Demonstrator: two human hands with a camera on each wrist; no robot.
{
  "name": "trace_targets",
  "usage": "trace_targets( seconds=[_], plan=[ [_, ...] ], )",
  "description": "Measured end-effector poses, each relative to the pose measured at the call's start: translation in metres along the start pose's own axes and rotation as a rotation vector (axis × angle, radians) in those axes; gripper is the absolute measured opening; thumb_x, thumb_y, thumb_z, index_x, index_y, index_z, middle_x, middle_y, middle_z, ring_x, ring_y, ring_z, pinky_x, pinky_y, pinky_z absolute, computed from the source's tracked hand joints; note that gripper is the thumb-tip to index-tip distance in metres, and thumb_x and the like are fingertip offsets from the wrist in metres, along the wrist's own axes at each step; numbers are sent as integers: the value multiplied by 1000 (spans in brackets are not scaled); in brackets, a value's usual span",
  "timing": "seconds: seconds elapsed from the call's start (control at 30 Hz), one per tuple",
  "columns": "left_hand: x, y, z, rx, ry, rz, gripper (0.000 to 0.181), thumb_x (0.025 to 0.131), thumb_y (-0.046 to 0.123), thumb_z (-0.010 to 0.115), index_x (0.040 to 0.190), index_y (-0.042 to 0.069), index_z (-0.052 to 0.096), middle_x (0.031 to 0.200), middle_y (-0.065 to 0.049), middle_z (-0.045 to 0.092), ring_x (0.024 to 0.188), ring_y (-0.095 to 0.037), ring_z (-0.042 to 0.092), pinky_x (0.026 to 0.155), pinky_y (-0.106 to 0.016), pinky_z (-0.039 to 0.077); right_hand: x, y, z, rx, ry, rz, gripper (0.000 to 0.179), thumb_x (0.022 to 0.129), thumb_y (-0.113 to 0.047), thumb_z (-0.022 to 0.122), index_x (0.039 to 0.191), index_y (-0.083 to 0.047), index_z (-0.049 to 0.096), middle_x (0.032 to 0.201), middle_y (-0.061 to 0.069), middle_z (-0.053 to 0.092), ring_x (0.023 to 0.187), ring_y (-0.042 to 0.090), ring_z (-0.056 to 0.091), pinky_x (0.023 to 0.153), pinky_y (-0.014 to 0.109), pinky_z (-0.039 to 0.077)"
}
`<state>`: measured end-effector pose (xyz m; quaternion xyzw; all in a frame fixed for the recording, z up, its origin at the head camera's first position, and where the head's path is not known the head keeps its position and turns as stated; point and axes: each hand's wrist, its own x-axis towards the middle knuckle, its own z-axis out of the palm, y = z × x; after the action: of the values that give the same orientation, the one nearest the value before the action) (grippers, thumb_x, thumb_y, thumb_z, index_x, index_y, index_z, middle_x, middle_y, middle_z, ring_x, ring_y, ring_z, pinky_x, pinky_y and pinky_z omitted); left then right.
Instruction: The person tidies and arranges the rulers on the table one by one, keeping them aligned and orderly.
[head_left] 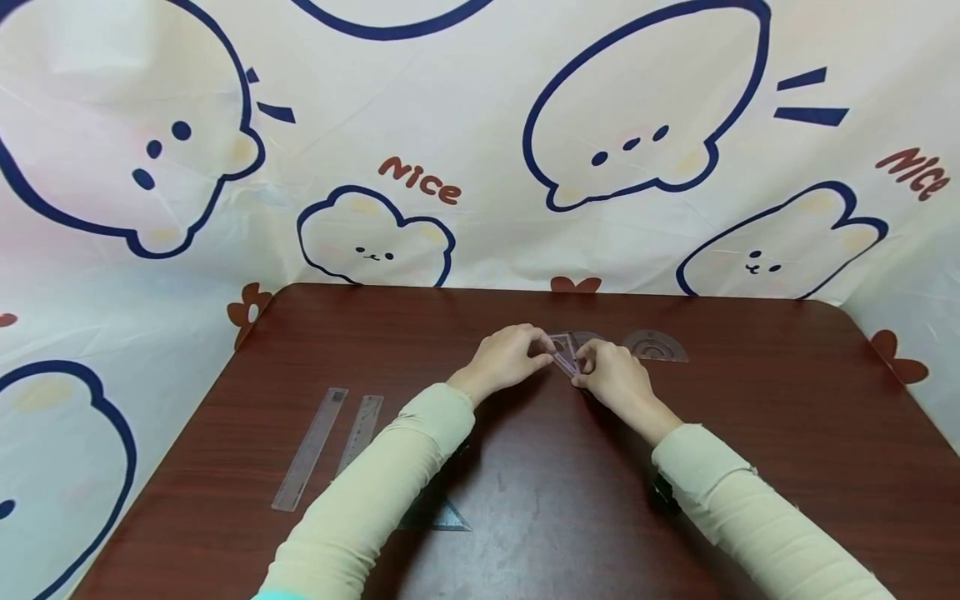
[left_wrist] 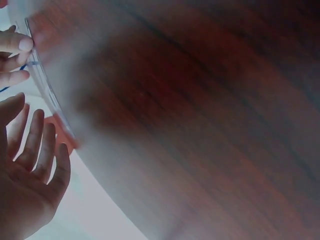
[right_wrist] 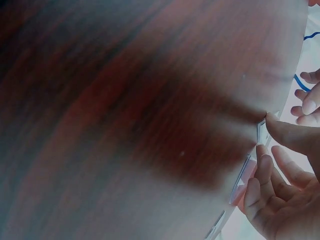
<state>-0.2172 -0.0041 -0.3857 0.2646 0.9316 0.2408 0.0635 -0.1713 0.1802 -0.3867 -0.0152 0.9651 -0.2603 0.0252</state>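
I pinch a clear set square (head_left: 564,353) between my left hand (head_left: 504,357) and right hand (head_left: 613,377), raised off the bench (head_left: 750,433) at its far middle, one hand per end to keep it steady.

Head view bright, even and sharp, bowed at its edges; both wrist views are blurred, the bench (left_wrist: 200,125) smeared with pale glare
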Motion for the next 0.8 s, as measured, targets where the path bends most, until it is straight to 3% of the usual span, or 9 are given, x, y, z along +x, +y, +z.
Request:
trace_targets(
  seconds=[0.27,0.8],
  plan=[
    [6,-10,0,2,13,-39,23,96,30,68,116,19,72,108,2,64,94,-13,58,79,-36,49,0,1,0,5,11,-4,30,84,-11,79,111,-5,69,80,2,63,67,19,57,60,36,43],
    [6,-20,2,40,-66,-114,57,87,44,75,134,16,61,120,-1,58,104,-16,57,84,-39,48,2,-1,3,28,7,-21,27,85,-8,78,111,-6,70,82,0,69,75,22,64,66,43,48]
  ],
)
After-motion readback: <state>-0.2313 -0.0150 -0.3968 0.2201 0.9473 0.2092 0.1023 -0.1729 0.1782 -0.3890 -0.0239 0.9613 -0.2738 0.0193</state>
